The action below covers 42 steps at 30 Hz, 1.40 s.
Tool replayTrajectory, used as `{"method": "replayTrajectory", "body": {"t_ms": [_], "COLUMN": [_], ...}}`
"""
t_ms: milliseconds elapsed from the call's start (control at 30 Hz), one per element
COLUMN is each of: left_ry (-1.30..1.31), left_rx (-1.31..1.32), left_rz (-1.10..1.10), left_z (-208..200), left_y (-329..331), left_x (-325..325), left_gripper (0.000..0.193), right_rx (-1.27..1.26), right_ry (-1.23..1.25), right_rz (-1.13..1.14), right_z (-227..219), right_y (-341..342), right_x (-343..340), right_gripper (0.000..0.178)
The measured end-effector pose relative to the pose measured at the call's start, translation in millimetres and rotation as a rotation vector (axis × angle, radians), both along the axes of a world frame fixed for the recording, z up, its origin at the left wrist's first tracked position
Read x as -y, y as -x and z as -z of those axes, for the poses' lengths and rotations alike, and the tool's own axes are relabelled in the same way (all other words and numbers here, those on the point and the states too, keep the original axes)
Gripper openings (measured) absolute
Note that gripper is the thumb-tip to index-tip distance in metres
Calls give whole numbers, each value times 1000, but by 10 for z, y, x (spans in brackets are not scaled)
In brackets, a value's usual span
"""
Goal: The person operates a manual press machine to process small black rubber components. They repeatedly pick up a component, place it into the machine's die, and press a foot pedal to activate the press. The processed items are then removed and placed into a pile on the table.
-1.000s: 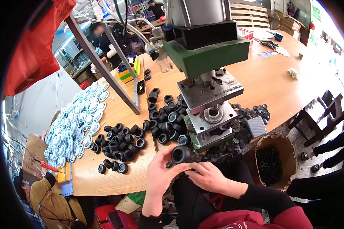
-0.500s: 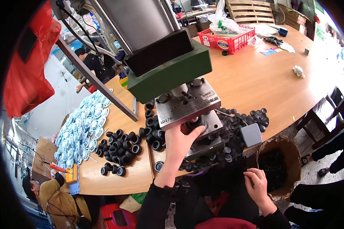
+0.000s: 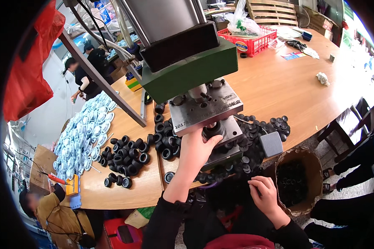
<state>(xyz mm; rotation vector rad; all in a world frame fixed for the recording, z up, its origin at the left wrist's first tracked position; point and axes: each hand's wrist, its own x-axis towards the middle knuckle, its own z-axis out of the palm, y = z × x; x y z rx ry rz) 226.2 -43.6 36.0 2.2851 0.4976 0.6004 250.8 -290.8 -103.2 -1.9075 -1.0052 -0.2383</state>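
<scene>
Our left hand point(image 3: 194, 151) has its thumb on a black tyre point(image 3: 214, 131) on the lower die plate point(image 3: 232, 135), left of its right corner; fingers hidden, can't tell if clamped. Right hand point(image 3: 264, 195): half-curled, thumb apart, nothing visible in it, off the table's point(image 3: 303, 91) near edge. Tyre's probably light, rubbery, grippy; we'd pinch its outer wall. Upper die plate point(image 3: 212, 108) stamped, crate point(image 3: 259, 46) labelled.

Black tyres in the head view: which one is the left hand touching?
The tyre inside the green press, between its two steel plates: the thumb of the left hand rests against it. Other tyres lie loose on the wooden table.
</scene>
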Motion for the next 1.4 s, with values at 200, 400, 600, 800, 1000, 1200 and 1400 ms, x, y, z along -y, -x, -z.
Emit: {"method": "replayTrajectory", "body": {"t_ms": [200, 400, 600, 800, 1000, 1200, 1400], "left_ry": [17, -146, -139, 592, 346, 317, 347], "left_rx": [39, 200, 413, 623, 602, 904, 635], "left_rz": [-46, -62, -129, 1131, 947, 997, 1065], "left_z": [79, 252, 144, -1617, -1919, -1524, -1805], "left_y": [-4, -8, 729, 2231, 2716, 2606, 2866], "left_x": [-6, -4, 251, 168, 169, 55, 291], "left_gripper": [43, 48, 58, 55, 34, 49, 47], "right_rx": [4, 38, -44, -151, 7, 97, -32], "right_ry": [21, -10, -26, 28, 86, 139, 140], "right_rz": [49, 96, 147, 245, 207, 190, 129], "right_z": [41, -172, -196, 40, -145, -85, -172], "right_y": [-34, -238, -213, -333, -212, -120, 45], "right_x": [106, 125, 261, 484, 459, 439, 235], "right_gripper": [20, 22, 20, 24, 27, 26, 25]}}
